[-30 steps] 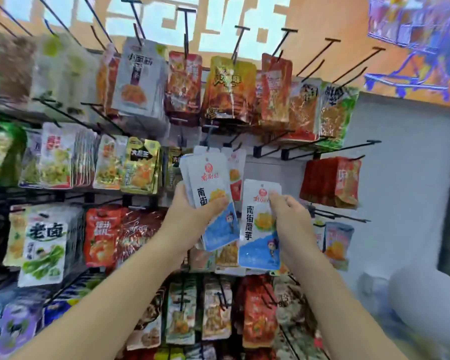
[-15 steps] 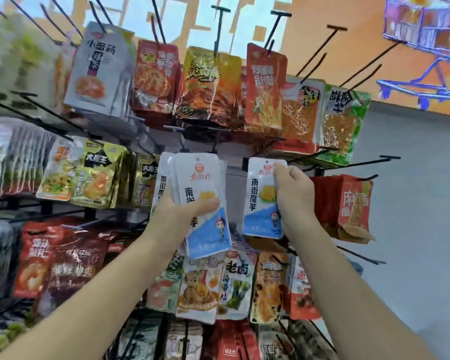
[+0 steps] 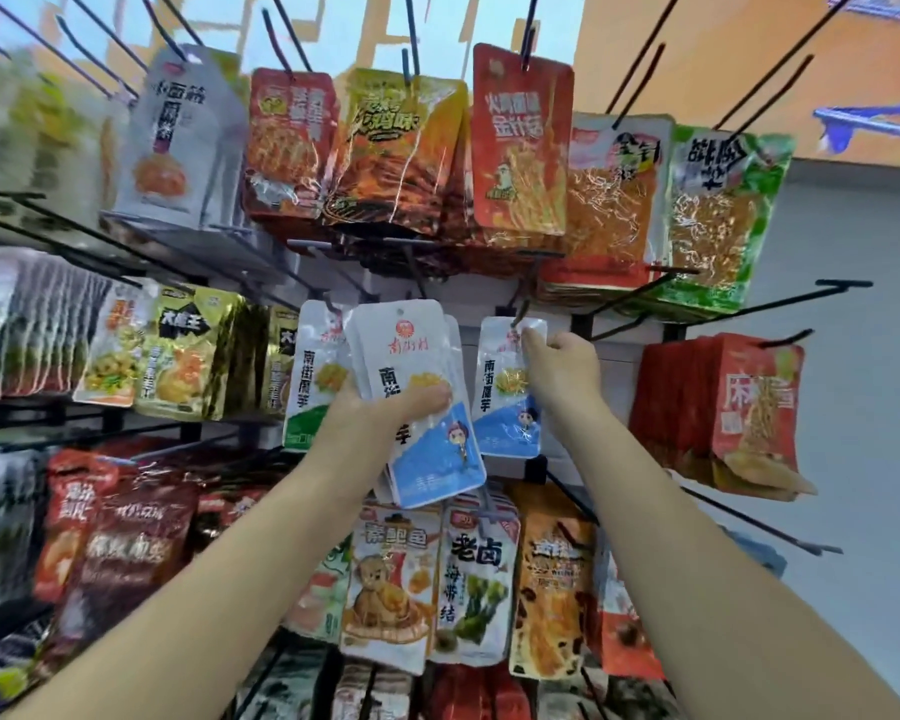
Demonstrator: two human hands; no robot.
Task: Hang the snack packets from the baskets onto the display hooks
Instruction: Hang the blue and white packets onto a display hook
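Observation:
My left hand grips a stack of white-and-blue snack packets, thumb across the front one, in the middle of the rack. My right hand pinches the top of a single white-and-blue packet and holds it up against the tip of a black display hook in the middle row. The packet's top edge touches the hook; whether its hole is threaded I cannot tell. No basket is in view.
Rows of black hooks carry hanging snack packets all around: red and yellow ones above, a red stack to the right, more packets below. Bare hooks jut out at the right, near a grey wall.
My right hand has lifted the single packet from beside the stack up to the middle-row hook. My view has swung up and closer to the rack. My left hand keeps its stack.

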